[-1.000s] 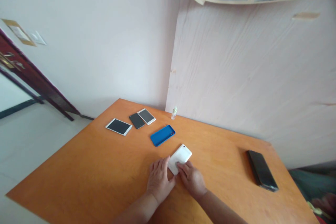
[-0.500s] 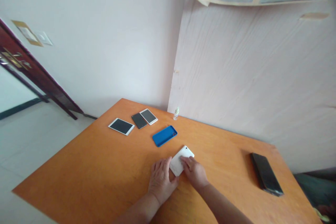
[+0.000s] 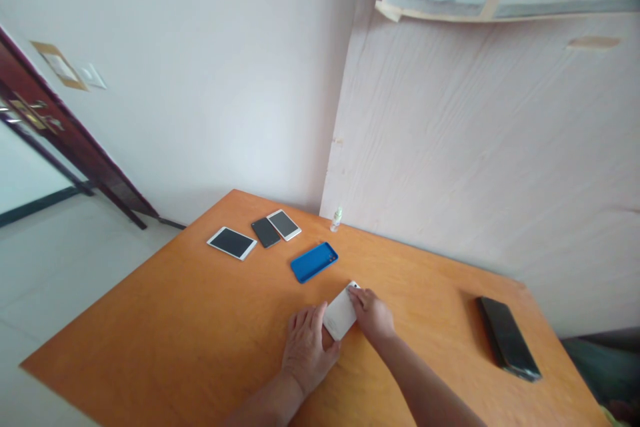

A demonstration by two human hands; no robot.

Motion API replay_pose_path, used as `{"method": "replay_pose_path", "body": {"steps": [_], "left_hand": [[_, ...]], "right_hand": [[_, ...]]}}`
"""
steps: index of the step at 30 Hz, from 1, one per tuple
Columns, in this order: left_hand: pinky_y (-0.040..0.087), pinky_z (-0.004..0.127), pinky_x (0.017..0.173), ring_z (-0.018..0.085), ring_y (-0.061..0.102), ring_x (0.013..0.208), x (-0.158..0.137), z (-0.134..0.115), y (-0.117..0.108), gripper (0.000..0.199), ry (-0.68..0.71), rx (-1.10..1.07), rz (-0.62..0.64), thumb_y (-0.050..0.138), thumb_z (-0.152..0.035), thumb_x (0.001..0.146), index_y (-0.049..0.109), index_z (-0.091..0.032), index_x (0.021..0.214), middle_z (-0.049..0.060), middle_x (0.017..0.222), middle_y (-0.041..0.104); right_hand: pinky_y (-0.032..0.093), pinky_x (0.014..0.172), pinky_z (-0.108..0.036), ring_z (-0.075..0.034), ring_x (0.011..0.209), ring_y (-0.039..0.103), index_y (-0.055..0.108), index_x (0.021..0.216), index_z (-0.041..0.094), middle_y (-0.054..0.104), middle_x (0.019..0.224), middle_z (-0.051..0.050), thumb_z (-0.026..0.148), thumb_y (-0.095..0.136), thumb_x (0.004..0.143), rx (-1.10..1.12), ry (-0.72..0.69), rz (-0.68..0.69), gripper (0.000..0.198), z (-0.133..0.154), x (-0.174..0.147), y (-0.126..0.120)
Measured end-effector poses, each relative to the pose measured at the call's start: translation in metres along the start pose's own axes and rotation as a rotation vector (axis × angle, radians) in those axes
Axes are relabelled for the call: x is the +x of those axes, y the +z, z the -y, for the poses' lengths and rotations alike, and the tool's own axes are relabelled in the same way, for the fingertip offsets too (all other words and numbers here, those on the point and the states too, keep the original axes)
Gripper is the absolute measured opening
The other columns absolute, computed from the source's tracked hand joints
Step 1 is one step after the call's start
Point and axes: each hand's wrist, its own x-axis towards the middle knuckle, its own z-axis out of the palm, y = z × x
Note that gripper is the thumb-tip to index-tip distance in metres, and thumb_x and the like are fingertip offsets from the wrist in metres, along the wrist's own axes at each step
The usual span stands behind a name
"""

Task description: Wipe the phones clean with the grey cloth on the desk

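A white phone (image 3: pixel 340 315) lies on the table with its back up, tilted so the camera end points away to the right. My left hand (image 3: pixel 306 347) grips its near left end between thumb and fingers. The bunched fingers of my right hand (image 3: pixel 374 313) press on the back near the camera corner; whether something small is pinched under them is hidden. Just beyond the phone is a blue phone case (image 3: pixel 314 262), its hollow side up.
On the far left lie a white tablet (image 3: pixel 232 243), a black phone (image 3: pixel 265 232) and a white phone with a dark screen (image 3: pixel 284 224). A small spray bottle (image 3: pixel 336 220) stands near the wall. A black case-like object (image 3: pixel 507 339) rests on the right of the wooden table (image 3: pixel 200 333).
My right hand's fingers have slid up the phone's back, from its middle to the camera end. My left hand keeps its hold. The view has tilted up slightly.
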Motion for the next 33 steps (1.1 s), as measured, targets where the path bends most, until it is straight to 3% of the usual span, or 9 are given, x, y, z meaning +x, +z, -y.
{"method": "replay_pose_path", "body": {"steps": [3, 8, 15, 18, 21, 24, 29, 33], "left_hand": [[0.040, 0.047, 0.098, 0.030, 0.057, 0.113, 0.000, -0.001, 0.000, 0.074, -0.001, 0.008, -0.007, 0.068, -0.038, 0.074, 0.039, -0.021, 0.140, 0.011, 0.124, 0.063], [0.041, 0.045, 0.098, 0.028, 0.058, 0.110, 0.000, -0.002, 0.001, 0.069, -0.021, 0.003, -0.003, 0.066, -0.032, 0.074, 0.042, -0.020, 0.138, 0.010, 0.121, 0.064], [0.039, 0.047, 0.100, 0.030, 0.057, 0.113, 0.000, -0.002, 0.002, 0.079, -0.038, 0.017, -0.003, 0.068, -0.032, 0.069, 0.039, -0.017, 0.141, 0.011, 0.125, 0.062], [0.040, 0.047, 0.099, 0.030, 0.057, 0.112, -0.001, 0.000, 0.004, 0.079, -0.026, -0.002, -0.019, 0.068, -0.033, 0.072, 0.036, -0.017, 0.143, 0.012, 0.126, 0.062], [0.040, 0.047, 0.098, 0.030, 0.059, 0.111, -0.002, 0.001, 0.004, 0.077, -0.016, -0.041, -0.028, 0.066, -0.032, 0.076, 0.033, -0.018, 0.145, 0.013, 0.125, 0.063], [0.040, 0.047, 0.099, 0.030, 0.058, 0.112, -0.002, 0.001, 0.004, 0.079, -0.020, -0.055, -0.015, 0.067, -0.034, 0.076, 0.032, -0.018, 0.145, 0.013, 0.125, 0.063], [0.038, 0.049, 0.102, 0.031, 0.055, 0.115, -0.001, 0.001, 0.004, 0.079, -0.017, -0.042, -0.008, 0.066, -0.037, 0.076, 0.032, -0.019, 0.145, 0.013, 0.128, 0.060], [0.039, 0.049, 0.101, 0.031, 0.056, 0.115, -0.002, 0.001, 0.003, 0.076, 0.001, -0.039, -0.006, 0.067, -0.036, 0.077, 0.035, -0.018, 0.143, 0.013, 0.126, 0.061]], "right_hand": [[0.047, 0.079, -0.028, -0.020, 0.098, 0.066, 0.067, 0.123, 0.024, 0.070, 0.109, -0.009, 0.030, 0.031, 0.101, -0.003, 0.011, -0.019, 0.042, 0.002, 0.007, 0.000], [0.046, 0.073, -0.021, -0.015, 0.087, 0.067, 0.072, 0.109, 0.035, 0.072, 0.095, 0.001, 0.034, 0.048, 0.096, 0.002, -0.179, 0.141, 0.027, 0.027, -0.011, 0.016], [0.044, 0.076, -0.026, -0.019, 0.094, 0.065, 0.071, 0.114, 0.024, 0.069, 0.105, -0.009, 0.031, 0.031, 0.102, -0.077, 0.051, 0.005, 0.042, 0.010, 0.031, -0.010], [0.044, 0.073, -0.024, -0.017, 0.090, 0.066, 0.072, 0.108, 0.027, 0.070, 0.099, -0.005, 0.030, 0.040, 0.099, -0.062, 0.020, 0.043, 0.033, 0.024, 0.016, 0.002], [0.044, 0.071, -0.021, -0.014, 0.085, 0.066, 0.072, 0.107, 0.032, 0.070, 0.094, 0.001, 0.029, 0.049, 0.095, -0.015, -0.109, 0.122, 0.026, 0.040, -0.012, 0.018], [0.045, 0.071, -0.021, -0.014, 0.083, 0.065, 0.072, 0.109, 0.034, 0.068, 0.094, 0.001, 0.028, 0.050, 0.094, -0.036, -0.154, 0.087, 0.027, 0.034, -0.013, 0.016], [0.047, 0.090, -0.036, -0.024, 0.105, 0.060, 0.073, 0.111, 0.026, 0.065, 0.115, -0.011, 0.024, 0.042, 0.097, -0.142, -0.031, -0.116, 0.034, 0.004, 0.016, -0.008], [0.041, 0.104, -0.038, -0.024, 0.121, 0.055, 0.067, 0.125, 0.029, 0.065, 0.127, -0.007, 0.020, 0.048, 0.093, -0.149, -0.176, -0.071, 0.037, 0.008, -0.013, 0.008]]}}
